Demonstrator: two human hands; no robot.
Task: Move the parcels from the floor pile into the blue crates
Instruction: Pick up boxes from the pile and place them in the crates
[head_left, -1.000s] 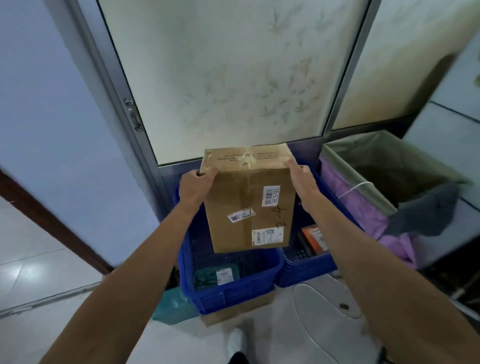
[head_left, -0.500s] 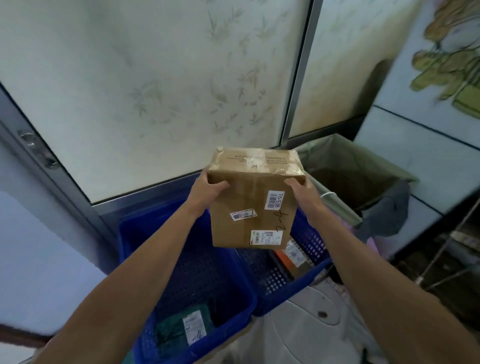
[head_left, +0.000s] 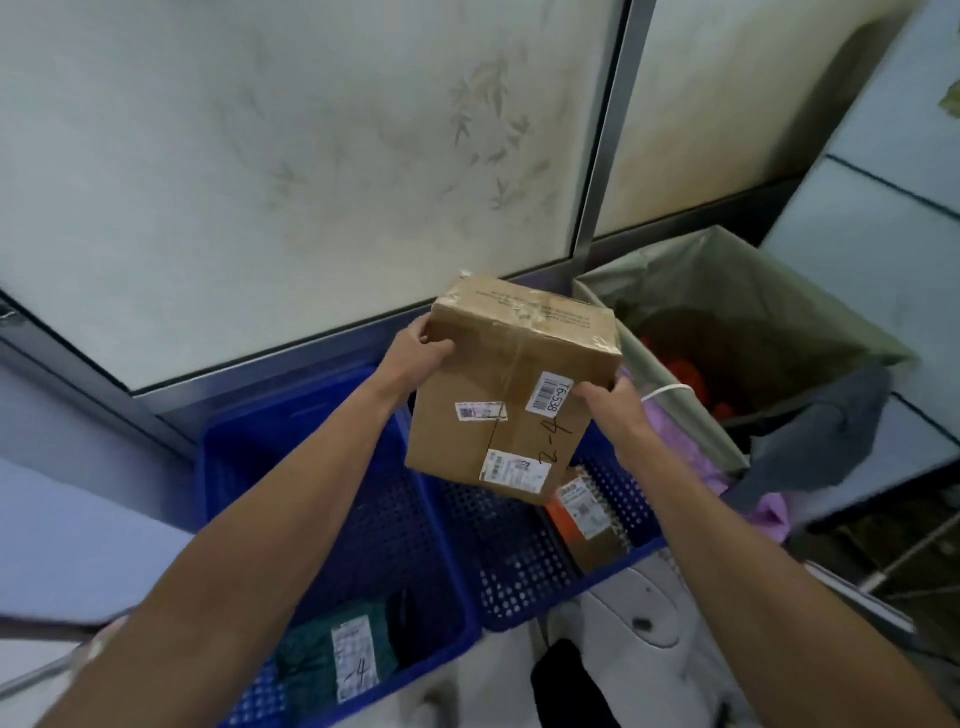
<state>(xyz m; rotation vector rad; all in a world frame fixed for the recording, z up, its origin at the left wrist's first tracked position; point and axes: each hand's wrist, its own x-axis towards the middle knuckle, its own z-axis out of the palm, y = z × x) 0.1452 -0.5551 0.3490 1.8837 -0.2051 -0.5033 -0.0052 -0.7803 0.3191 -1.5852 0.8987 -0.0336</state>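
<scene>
A brown cardboard parcel with white labels is held in the air, tilted, above the right blue crate. My left hand grips its upper left edge and my right hand grips its right edge. Beneath the parcel, in the right crate, lies a small orange-and-brown parcel. Beside it, the left blue crate holds a dark green bagged parcel with a white label.
A bin lined with a green bag, with purple and grey cloth on its rim, stands to the right of the crates. Frosted glass panels with a metal frame rise behind. A white object lies on the floor in front.
The parcel has moved right, from above the left crate to above the right crate, and now tilts. The view has swung right and down.
</scene>
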